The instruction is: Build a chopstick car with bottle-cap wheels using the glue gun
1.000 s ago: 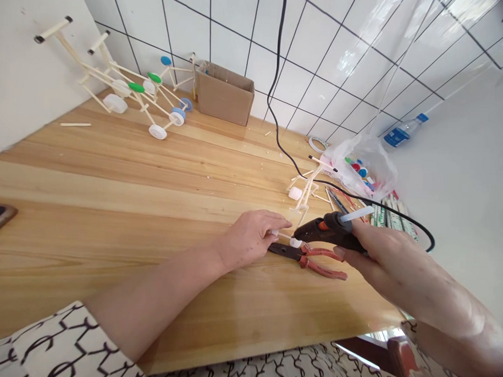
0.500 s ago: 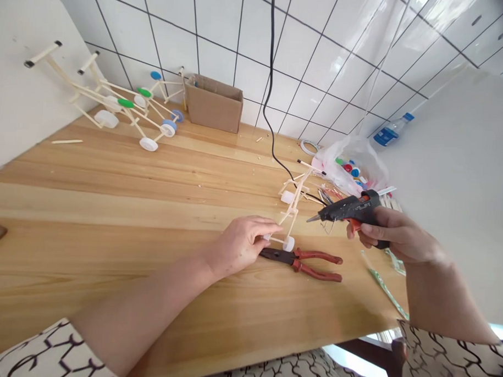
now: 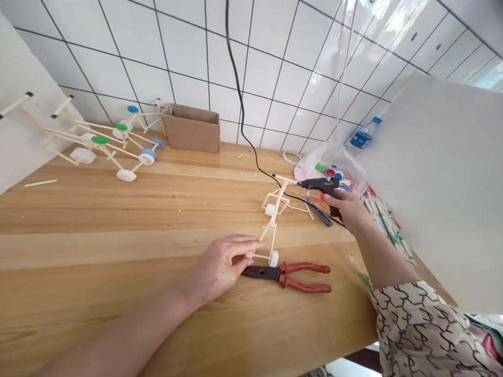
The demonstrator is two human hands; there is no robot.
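My left hand (image 3: pixel 228 264) pinches a white wheel at the near end of a small vehicle model (image 3: pixel 270 224) built from thin wooden sticks. Another white wheel (image 3: pixel 274 259) shows just right of my fingers. My right hand (image 3: pixel 346 209) grips a black glue gun (image 3: pixel 321 184) with an orange trigger. The gun points left, its nozzle tip by the dark-capped crossbar at the model's far end; whether they touch I cannot tell. Pliers with red handles (image 3: pixel 306 276) lie beside my left fingertips, under the model's near end.
Several finished stick models (image 3: pixel 100 141) with white wheels and coloured caps stand at the left. A cardboard box (image 3: pixel 191 131), a tape roll (image 3: pixel 291 157), a plastic bag of caps (image 3: pixel 347 164) and a water bottle (image 3: pixel 364 134) line the wall. A black cord (image 3: pixel 238 83) hangs down.
My right hand has moved the glue gun forward, from beside the model to its far crossbar. My left hand keeps its pinch on the wheel. The view has shifted right.
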